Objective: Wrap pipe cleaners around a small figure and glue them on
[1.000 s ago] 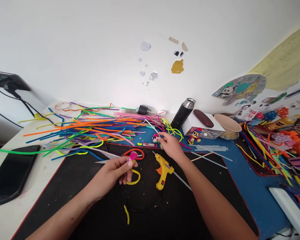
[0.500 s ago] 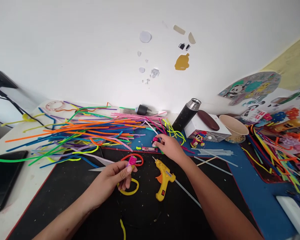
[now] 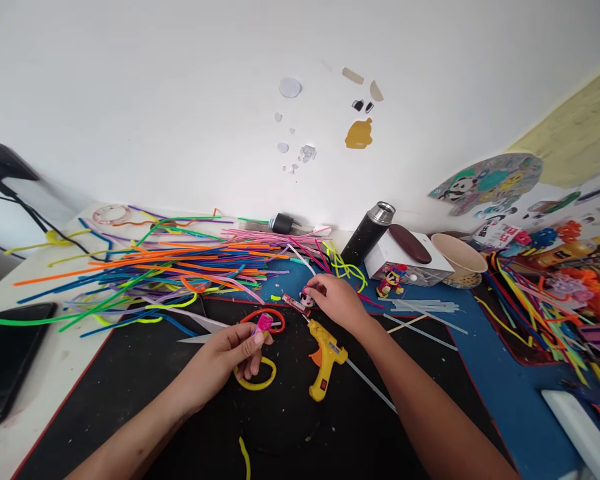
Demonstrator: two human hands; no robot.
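My left hand [image 3: 233, 350] is closed, pinching a small magenta fuzzy piece [image 3: 265, 323] that looks like coiled pipe cleaner. Beneath it lie scissors with silver blades [image 3: 203, 331], a red handle loop and a yellow one, partly covered by the hand. My right hand [image 3: 337, 300] grips a small figure head [image 3: 307, 298] in pink, white and black, low at the back edge of the black mat. A small pink-red labelled packet [image 3: 297, 305] lies tilted right beside it. Just below, the yellow glue gun [image 3: 326, 360] rests on the mat with a glue stick in its rear.
A heap of coloured pipe cleaners [image 3: 180, 257] spreads across the back left. Behind my right hand stand a black flask [image 3: 367, 235], a white box [image 3: 405, 260], a small colourful figure [image 3: 391, 283] and a bowl [image 3: 460, 257]. Clear glue sticks [image 3: 425, 305] lie to the right.
My right hand has shifted slightly down and left with the figure head. The labelled packet beside it has turned from level to slanting. My left hand keeps its hold.
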